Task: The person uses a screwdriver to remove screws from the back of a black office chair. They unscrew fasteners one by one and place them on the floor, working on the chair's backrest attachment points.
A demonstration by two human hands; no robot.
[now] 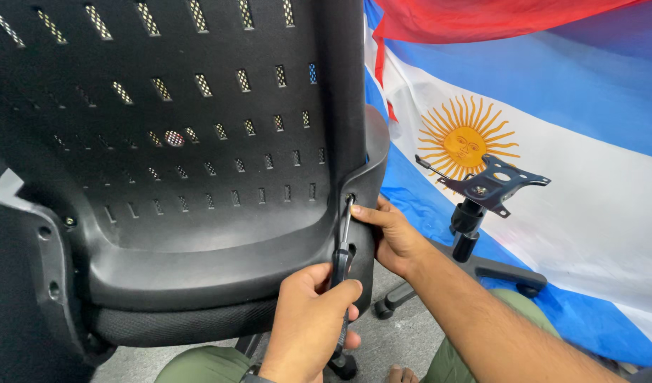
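backdrop: behind everything hangs a big cloth flag [574, 177] in light blue and white bands with a yellow sun, a strip of red across the top; grey floor [404, 333] below.
chair back: black plastic chair back [170, 142] with rows of small slots fills the left and middle of my view, its curved right edge facing me, a padded fabric part under its lower rim.
screwdriver: screwdriver [342, 245] runs nearly upright, long axis leaning slightly right toward the top; the thin metal shaft points up and its tip sits at a screw hole [350, 198] on the chair back's right edge, the dark handle at the bottom.
left hand: my left hand [308, 323] is closed in a fist around the screwdriver handle, fingers wrapped tight, thumb side up, just below the chair back's lower edge.
right hand: my right hand [393, 237] lies against the chair back's right edge just beside the hole, fingers curled round the plastic rim, thumb pointing at the shaft; it grips the edge, not the tool.
chair base: farther right stands a black wheeled chair base [475, 266] with its gas column upright and a metal mounting plate [492, 181] tilted on top, well apart from my hands.
legs: olive-green trousers [482, 354] show at the bottom.
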